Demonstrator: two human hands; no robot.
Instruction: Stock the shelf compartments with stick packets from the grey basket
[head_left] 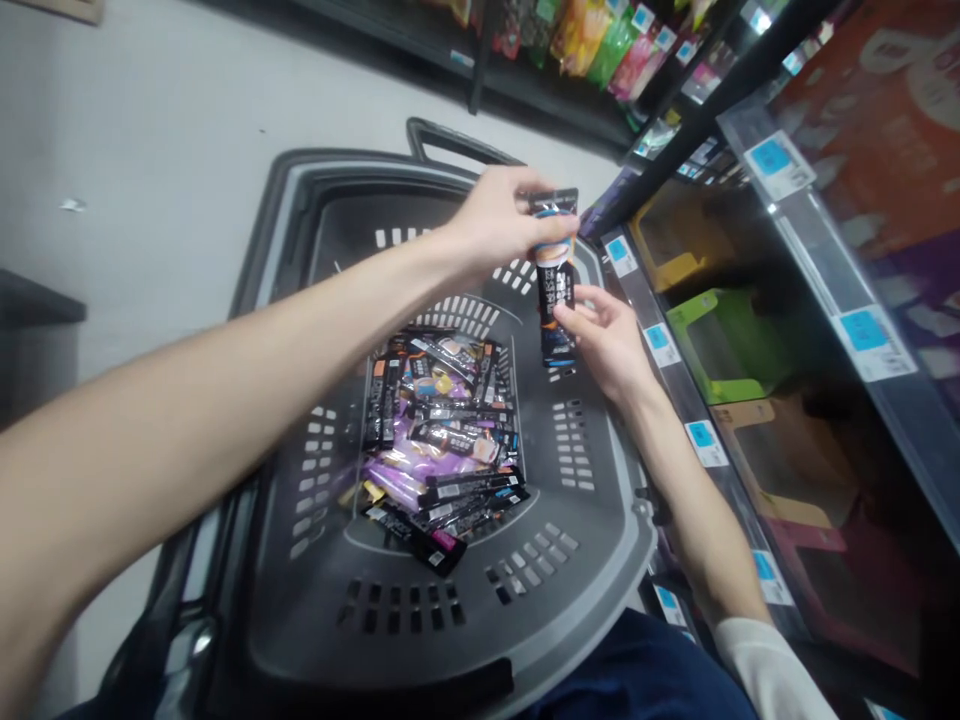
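My left hand (499, 215) pinches the top end of a black snack packet (556, 280) held upright over the far right side of a grey shopping basket (600, 560). My right hand (611, 335) curls round the packet's lower end from the right. Both hands are closed on it. In the basket's bottom lies a pile of similar black, purple and orange packets (442, 450).
Store shelves run along the right, with blue price tags (705, 440) on their edges and green (731, 345), yellow and red display boxes inside. More bagged snacks (600, 35) hang on a far shelf. Pale floor (150, 150) lies to the left.
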